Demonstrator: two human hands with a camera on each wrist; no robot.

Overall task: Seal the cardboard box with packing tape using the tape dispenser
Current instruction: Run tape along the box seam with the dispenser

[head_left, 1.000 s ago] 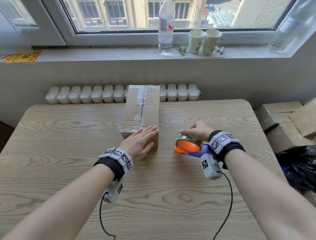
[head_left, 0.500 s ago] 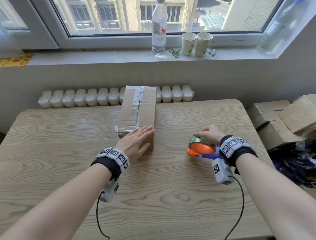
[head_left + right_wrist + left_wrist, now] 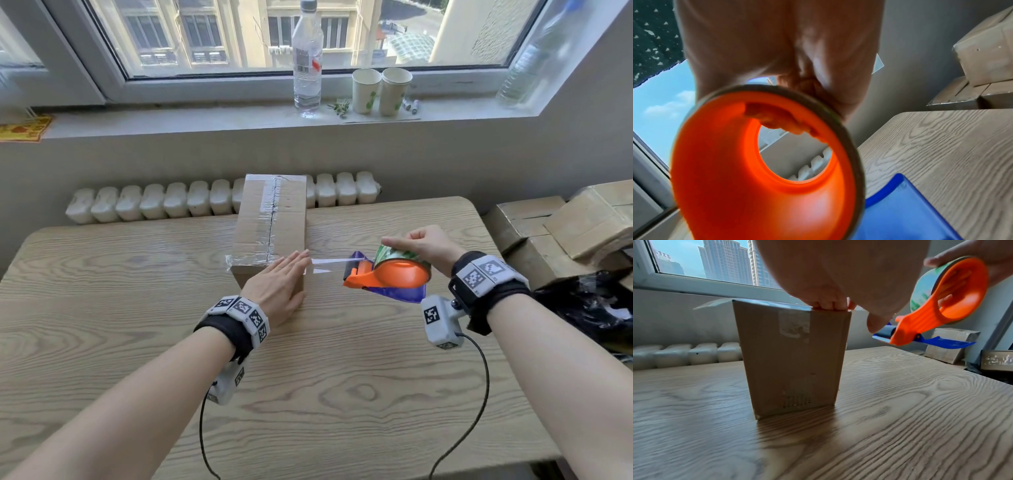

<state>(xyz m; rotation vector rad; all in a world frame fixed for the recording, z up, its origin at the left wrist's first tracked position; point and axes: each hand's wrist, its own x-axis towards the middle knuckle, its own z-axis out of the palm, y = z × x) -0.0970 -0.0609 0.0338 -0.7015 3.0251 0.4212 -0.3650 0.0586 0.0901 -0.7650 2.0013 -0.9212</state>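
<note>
A tall cardboard box stands in the middle of the wooden table, with clear tape along its top seam and across its near edge. My left hand lies flat on the box's near right corner, fingers straight and pressing. My right hand grips the orange and blue tape dispenser, raised above the table to the right of the box. A strip of clear tape stretches from the box's edge to the dispenser.
A white radiator runs behind the table. On the windowsill stand a water bottle and two paper cups. Cardboard boxes and a black bag sit right of the table.
My right hand has carried the dispenser to the right and lifted it off the table, drawing a strip of tape out from the box. The left hand stays on the box.
</note>
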